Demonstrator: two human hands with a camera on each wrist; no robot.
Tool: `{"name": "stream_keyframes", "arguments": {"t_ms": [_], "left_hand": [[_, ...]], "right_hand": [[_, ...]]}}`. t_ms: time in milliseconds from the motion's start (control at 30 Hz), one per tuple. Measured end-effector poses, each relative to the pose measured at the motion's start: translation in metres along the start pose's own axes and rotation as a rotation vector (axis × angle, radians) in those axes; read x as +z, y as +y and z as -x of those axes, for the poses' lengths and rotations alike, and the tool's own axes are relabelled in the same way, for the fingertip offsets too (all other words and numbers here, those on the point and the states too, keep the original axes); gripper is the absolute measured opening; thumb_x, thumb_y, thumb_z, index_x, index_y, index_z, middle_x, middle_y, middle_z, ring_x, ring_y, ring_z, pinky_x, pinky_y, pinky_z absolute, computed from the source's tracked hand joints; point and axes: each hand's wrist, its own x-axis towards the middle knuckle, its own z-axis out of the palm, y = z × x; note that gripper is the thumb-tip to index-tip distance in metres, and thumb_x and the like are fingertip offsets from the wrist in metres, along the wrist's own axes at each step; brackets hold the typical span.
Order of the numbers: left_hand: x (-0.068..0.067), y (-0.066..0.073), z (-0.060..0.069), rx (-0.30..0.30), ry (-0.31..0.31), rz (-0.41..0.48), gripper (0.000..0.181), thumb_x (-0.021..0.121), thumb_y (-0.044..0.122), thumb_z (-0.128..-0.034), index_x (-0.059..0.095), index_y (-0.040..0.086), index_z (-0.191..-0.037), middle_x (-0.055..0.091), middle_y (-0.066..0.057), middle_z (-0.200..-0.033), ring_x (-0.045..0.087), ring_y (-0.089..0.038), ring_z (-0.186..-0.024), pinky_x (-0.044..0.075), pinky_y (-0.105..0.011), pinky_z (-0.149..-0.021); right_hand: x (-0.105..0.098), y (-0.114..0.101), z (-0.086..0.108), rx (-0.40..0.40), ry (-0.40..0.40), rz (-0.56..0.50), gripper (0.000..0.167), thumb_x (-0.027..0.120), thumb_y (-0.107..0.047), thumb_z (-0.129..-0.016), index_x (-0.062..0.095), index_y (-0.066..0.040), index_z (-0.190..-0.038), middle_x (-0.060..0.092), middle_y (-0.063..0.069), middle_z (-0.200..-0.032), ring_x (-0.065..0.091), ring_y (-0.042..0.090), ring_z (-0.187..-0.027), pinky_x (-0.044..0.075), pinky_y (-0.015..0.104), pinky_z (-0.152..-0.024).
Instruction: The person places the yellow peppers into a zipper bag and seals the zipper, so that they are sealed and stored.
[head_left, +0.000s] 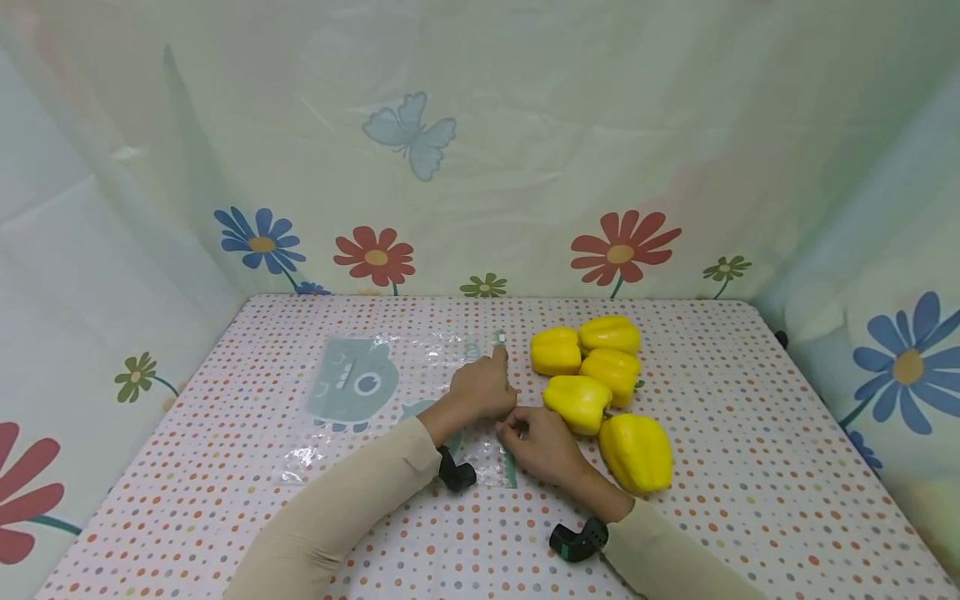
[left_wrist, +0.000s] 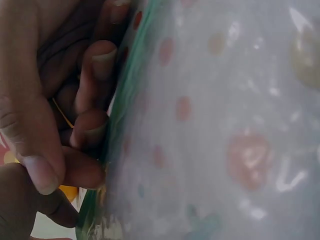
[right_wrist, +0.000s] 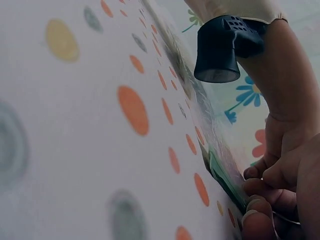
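Plastic bag (head_left: 397,385) flat, long axis left-right, green edge (head_left: 511,475) facing right

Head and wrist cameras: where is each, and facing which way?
Head: on the head, facing forward and down at bag, peppers, both arms.
Left wrist: on that wrist, facing the bag's green edge; fingers show.
Right wrist: on that wrist, facing across the table; fingers and left arm show.
Shared: green edge, in both wrist views.

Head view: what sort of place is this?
Probably a small staged recording booth rather than a real kitchen: flower-printed sheets surround a dotted table, the person wears wrist cameras, and yellow peppers lie beside a clear bag.
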Motion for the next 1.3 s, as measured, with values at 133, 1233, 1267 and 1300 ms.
{"name": "stream_keyframes", "arguments": {"t_ms": [133, 1233, 1267, 1300], "left_hand": [[-0.001, -0.003, 0.002, 0.016, 0.004, 0.05, 0.055, 0.06, 0.021, -0.0845, 0.042, 0.011, -0.136, 0.059, 0.0, -0.072, 0.051, -0.016, -0.053, 0.039, -0.029, -0.043], [0.003, -0.029, 0.02, 0.09, 0.033, 0.342, 0.049, 0.067, 0.012, -0.0822, 0.057, 0.009, -0.13, 0.06, 0.002, -0.076, 0.047, -0.009, -0.054, 0.038, -0.023, -0.049], [0.003, -0.03, 0.021, 0.092, 0.037, 0.344, 0.048, 0.067, 0.013, -0.0835, 0.057, 0.009, -0.13, 0.059, 0.003, -0.075, 0.047, -0.008, -0.053, 0.037, -0.023, -0.048], [0.003, -0.031, 0.021, 0.095, 0.043, 0.345, 0.047, 0.067, 0.013, -0.0842, 0.057, 0.008, -0.13, 0.059, 0.003, -0.074, 0.047, -0.008, -0.052, 0.037, -0.023, -0.048]], "right_hand": [[0.001, -0.001, 0.0, 0.008, 0.0, 0.002, 0.017, 0.065, -0.026, -0.093, 0.067, -0.02, -0.077, 0.047, -0.008, -0.052, 0.037, 0.005, -0.043, 0.029, 0.019, -0.04], [0.001, -0.001, 0.002, 0.007, 0.037, 0.12, 0.032, 0.067, -0.02, -0.092, 0.069, -0.013, -0.123, 0.041, -0.008, -0.047, 0.035, 0.006, -0.038, 0.026, 0.018, -0.036], [0.001, -0.002, 0.002, 0.001, 0.038, 0.136, 0.033, 0.067, -0.021, -0.092, 0.069, -0.014, -0.124, 0.039, -0.008, -0.046, 0.034, 0.006, -0.036, 0.026, 0.018, -0.035], [0.001, -0.002, 0.002, -0.007, 0.039, 0.157, 0.034, 0.067, -0.021, -0.092, 0.069, -0.014, -0.125, 0.037, -0.009, -0.046, 0.033, 0.005, -0.036, 0.026, 0.018, -0.036]]}}
